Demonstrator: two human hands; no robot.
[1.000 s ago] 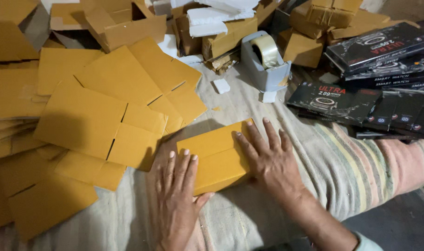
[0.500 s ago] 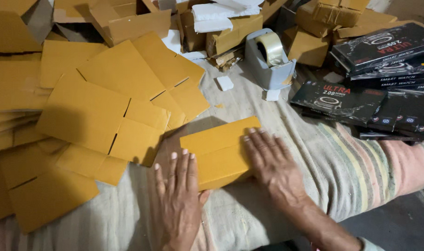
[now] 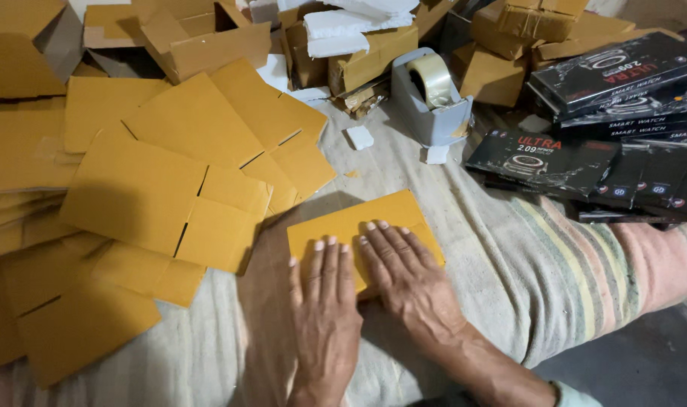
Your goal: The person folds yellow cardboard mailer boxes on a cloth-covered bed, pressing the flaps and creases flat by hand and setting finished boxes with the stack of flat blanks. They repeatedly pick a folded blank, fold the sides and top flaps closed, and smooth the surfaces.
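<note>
Where the hands lay apart a second ago, left hand [image 3: 324, 301] and right hand [image 3: 403, 275] now side by side, open palms flat on the folded yellow cardboard piece [image 3: 362, 226], its far half beyond the fingertips.

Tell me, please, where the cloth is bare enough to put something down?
Bare cloth lies between the folded yellow card under both hands and the black boxes; more sits by the striped part. Left is crowded with flat yellow cartons.

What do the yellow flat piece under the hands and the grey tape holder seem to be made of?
The yellow flat piece looks like thin matte cardboard: dull surface, crisp cut edges, like the slotted sheets beside it. The tape holder looks like moulded grey plastic, smooth and slightly shiny, though that is less certain.
</note>
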